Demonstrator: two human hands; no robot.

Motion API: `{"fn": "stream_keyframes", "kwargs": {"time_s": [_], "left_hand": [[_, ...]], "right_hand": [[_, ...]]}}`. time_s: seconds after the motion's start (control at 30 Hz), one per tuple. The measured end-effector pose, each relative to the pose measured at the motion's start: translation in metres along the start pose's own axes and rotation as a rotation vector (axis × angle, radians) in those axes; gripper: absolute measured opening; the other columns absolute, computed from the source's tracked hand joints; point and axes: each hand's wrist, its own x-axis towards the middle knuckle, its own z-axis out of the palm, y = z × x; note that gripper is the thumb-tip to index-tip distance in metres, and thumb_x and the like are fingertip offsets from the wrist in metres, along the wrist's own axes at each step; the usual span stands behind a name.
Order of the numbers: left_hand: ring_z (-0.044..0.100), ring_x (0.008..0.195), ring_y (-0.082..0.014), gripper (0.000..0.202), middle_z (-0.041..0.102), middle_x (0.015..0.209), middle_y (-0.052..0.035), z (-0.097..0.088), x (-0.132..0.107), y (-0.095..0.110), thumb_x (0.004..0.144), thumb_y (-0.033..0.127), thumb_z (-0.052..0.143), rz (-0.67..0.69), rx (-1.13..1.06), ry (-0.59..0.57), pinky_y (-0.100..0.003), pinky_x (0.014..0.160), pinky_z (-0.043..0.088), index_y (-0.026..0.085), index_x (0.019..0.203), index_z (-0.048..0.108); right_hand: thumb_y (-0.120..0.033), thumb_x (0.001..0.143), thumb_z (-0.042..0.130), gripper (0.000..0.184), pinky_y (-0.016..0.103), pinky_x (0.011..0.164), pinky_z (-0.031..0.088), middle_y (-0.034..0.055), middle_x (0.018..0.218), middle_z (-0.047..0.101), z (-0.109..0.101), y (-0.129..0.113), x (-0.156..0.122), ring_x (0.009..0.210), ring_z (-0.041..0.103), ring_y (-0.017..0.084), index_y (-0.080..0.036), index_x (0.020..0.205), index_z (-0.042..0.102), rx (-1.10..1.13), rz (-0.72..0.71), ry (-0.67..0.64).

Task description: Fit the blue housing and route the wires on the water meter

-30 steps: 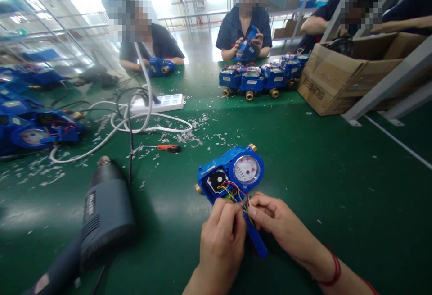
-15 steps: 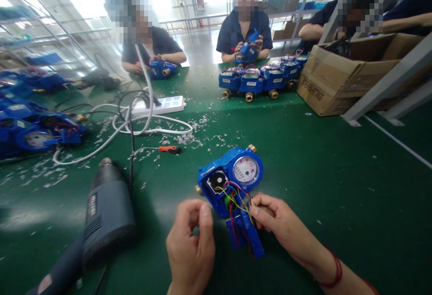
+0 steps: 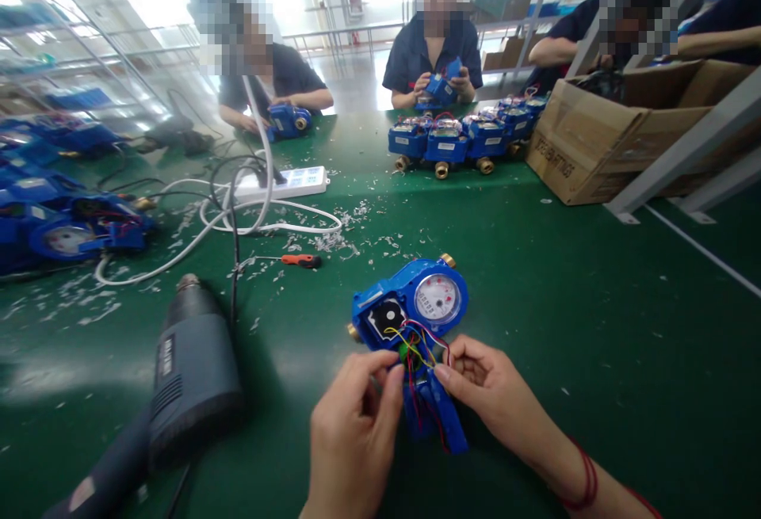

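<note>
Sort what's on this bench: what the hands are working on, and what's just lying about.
In hand:
left hand
right hand
blue meter
coloured wires
blue cover

Lying about:
heat gun
screwdriver
power strip
cardboard box

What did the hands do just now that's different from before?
The left hand pulled back from the wires, then returned, fingertips pinched near them again. The right hand stayed at the wires. The blue water meter and heat gun stayed put.

Heat gun (image 3: 193, 372) left of water meter (image 3: 410, 309)
</note>
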Motion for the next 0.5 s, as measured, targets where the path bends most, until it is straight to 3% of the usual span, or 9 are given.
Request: {"fn": "stream_keyframes", "kwargs": {"time_s": [0.07,0.13,0.3,0.5], "left_hand": [[0.047,0.058,-0.0082,0.017,0.052,0.074,0.0037,0.009,0.001,0.003,0.086,0.027,0.050,-0.032,-0.058,-0.154,-0.018,0.053,0.038,0.024,0.103,0.052],[0.048,0.061,-0.0093,0.017,0.053,0.076,0.0028,0.016,0.004,0.004,0.086,0.027,0.049,-0.051,-0.081,-0.226,-0.020,0.054,0.037,0.025,0.103,0.053],[0.043,0.056,-0.0089,0.013,0.049,0.068,0.0028,0.018,0.008,0.005,0.086,0.028,0.048,-0.130,-0.171,-0.273,-0.021,0.051,0.033,0.021,0.079,0.057],[0.044,0.056,-0.0085,0.011,0.050,0.071,0.0031,0.018,0.002,-0.001,0.086,0.027,0.050,-0.128,-0.184,-0.266,-0.020,0.053,0.034,0.020,0.078,0.054]], "right_hand": [[-0.034,0.089,0.061,0.024,0.021,0.051,0.029,-0.0037,0.065,0.042,0.001,-0.001,0.001,0.057,0.036,0.013,-0.016,0.079,0.049,-0.011,0.000,-0.002],[-0.034,0.089,0.060,0.023,0.021,0.051,0.030,-0.0038,0.065,0.042,0.001,-0.002,0.002,0.057,0.036,0.013,-0.016,0.080,0.049,-0.019,-0.002,-0.004],[-0.034,0.089,0.059,0.023,0.021,0.051,0.030,-0.0041,0.064,0.041,0.001,-0.003,0.000,0.057,0.036,0.013,-0.016,0.080,0.048,-0.043,-0.005,0.004],[-0.034,0.089,0.058,0.022,0.022,0.051,0.031,-0.0037,0.064,0.042,0.001,-0.002,-0.002,0.057,0.038,0.014,-0.016,0.080,0.048,-0.053,0.002,0.016]]}}
